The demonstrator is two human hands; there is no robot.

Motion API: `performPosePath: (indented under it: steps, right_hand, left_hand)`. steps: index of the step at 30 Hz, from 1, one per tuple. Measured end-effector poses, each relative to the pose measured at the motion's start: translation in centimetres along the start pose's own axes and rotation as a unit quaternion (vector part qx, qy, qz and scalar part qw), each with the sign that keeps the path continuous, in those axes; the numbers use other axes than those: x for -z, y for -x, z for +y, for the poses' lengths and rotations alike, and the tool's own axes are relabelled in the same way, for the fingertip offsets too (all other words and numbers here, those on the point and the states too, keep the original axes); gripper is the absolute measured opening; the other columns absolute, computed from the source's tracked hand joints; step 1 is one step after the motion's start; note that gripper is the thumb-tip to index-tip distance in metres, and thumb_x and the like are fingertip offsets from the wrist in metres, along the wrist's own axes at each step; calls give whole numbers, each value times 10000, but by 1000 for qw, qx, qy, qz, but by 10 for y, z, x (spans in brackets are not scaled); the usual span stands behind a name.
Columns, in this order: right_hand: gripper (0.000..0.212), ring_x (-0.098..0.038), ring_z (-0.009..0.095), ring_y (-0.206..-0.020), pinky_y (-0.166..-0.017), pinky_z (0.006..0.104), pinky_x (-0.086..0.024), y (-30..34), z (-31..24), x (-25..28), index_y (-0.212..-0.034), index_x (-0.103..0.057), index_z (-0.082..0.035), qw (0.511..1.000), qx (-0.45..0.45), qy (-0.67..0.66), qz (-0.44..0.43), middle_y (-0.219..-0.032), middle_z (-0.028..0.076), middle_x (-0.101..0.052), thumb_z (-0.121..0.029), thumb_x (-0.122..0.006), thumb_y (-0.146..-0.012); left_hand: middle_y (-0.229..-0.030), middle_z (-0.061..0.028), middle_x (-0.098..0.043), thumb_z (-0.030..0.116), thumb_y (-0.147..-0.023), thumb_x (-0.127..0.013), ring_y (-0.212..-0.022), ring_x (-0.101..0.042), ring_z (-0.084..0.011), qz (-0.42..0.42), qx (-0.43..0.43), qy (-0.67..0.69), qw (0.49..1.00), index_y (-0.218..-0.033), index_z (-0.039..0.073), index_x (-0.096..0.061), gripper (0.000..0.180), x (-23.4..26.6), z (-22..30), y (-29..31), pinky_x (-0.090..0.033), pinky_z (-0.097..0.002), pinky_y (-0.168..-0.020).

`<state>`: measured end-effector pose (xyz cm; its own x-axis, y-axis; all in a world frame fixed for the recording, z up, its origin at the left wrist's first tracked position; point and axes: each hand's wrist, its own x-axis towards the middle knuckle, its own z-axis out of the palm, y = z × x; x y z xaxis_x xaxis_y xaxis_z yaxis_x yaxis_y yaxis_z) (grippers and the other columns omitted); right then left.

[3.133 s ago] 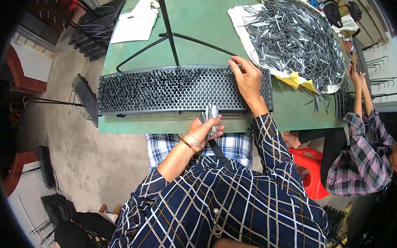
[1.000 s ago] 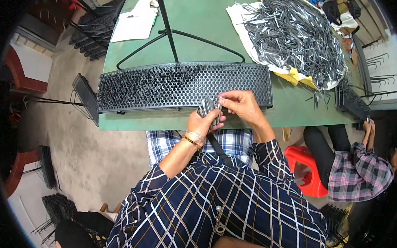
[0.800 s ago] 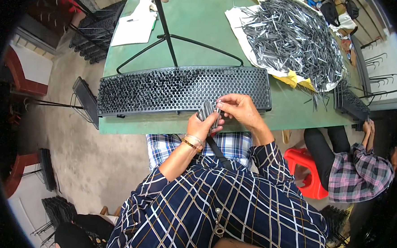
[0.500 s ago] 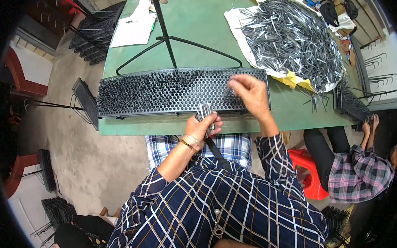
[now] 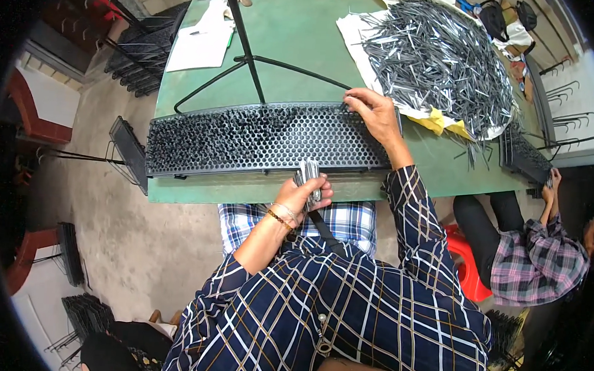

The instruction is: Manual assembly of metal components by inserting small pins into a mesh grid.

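Note:
A long black perforated panel (image 5: pixel 312 143) lies along the front of the green table, its round holes in rows. Black strip ends (image 5: pixel 198 140) stick up from the holes over its left part; the right part shows bare holes. My left hand (image 5: pixel 305 190) is closed around a bundle of thin dark strips (image 5: pixel 308 169) just in front of the panel's near edge. At the panel's far right edge, my right hand (image 5: pixel 375 112) has its thumb and fingertips pinched together over the holes. Whatever is between those fingertips is too small to make out.
On the green table (image 5: pixel 298 38), a large heap of dark strips (image 5: pixel 437 65) lies on a white sheet at the right. A black metal stand (image 5: pixel 248 57) rises behind the panel. Paper (image 5: pixel 200 48) lies at the left. Another person (image 5: pixel 535 255) works at the right by a red stool (image 5: pixel 467 272).
My right hand has moved away from me, from the panel's middle rows to its far edge. The left hand keeps its bundle in nearly the same place.

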<state>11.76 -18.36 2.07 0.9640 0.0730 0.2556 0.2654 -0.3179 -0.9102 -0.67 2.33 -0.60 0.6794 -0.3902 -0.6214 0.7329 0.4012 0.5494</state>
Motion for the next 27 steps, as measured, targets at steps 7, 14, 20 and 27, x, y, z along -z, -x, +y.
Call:
performPosePath:
  steps: [7,14,20,27]
  right_hand:
    - [179,-615,87,-732,-658,213,-484,2,13,-1,-988,-658,-8,998,-20,-57,-10,-836,47,-676,-96,-635,-834]
    - [159,-605,94,-717,-647,217,-479,9,11,-10,-958,-652,17,999,5,41,16,-868,50,-667,-91,-619,-845]
    - [152,-628,185,-723,-649,262,-482,9,3,-11,-933,-657,1,978,127,160,38,-851,99,-656,-99,-638,-821]
    - [159,-636,227,-769,-671,287,-490,15,2,-12,-931,-654,7,960,164,219,66,-887,128,-648,-105,-637,-819]
  left_hand:
    - [-889,-74,-627,141,-852,-616,-802,-639,-187,-5,17,18,1000,-1046,25,-586,228,2,-1,-1,-568,-314,-681]
    - [-887,-90,-639,134,-860,-608,-772,-641,-185,5,2,1,1000,-1037,18,-580,213,0,0,-1,-568,-310,-647]
    - [-882,-113,-652,130,-867,-595,-747,-652,-189,17,-10,-26,999,-996,-6,-576,189,0,-2,-1,-576,-291,-602]
    - [-915,-100,-646,133,-871,-589,-784,-640,-170,-7,-13,-16,1000,-988,0,-579,177,-4,1,3,-564,-281,-620]
